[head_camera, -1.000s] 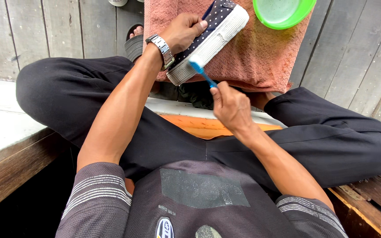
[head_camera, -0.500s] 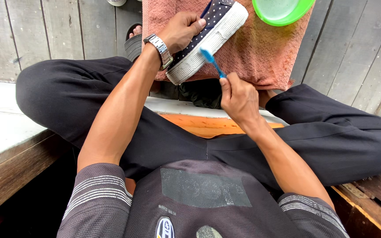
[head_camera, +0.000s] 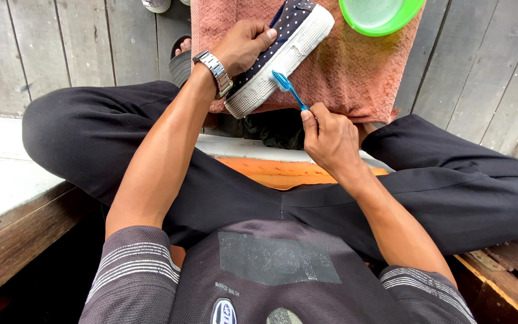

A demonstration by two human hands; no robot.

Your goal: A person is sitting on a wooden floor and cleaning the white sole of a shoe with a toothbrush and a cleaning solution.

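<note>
Sitting cross-legged on a wooden ledge (head_camera: 13,240) at the far left, the person wears dark trousers (head_camera: 91,138) that spread across the whole width of the view. Grey floor planks (head_camera: 61,42) run behind the knee, and a dark sandal (head_camera: 181,60) lies on them just beside the edge of a pink towel (head_camera: 361,78). The left hand (head_camera: 244,45), with a metal wristwatch (head_camera: 214,72) on its wrist, grips the upper of a navy polka-dot sneaker (head_camera: 283,51), fingers curled over the fabric and thumb pointing toward the toe. The sneaker lies tilted on its side on the towel, its white rubber sole turned toward the person. A blue toothbrush (head_camera: 289,89) has its bristled head touching the lower edge of that white sole. The right hand (head_camera: 328,141) holds the toothbrush handle, fingers clenched around it with the thumb pressed along the shaft. Beneath the hands an orange board (head_camera: 283,174) shows between the legs. A bright green plastic bowl (head_camera: 382,15) sits on the upper right part of the towel, near the sneaker's toe but apart from it.
</note>
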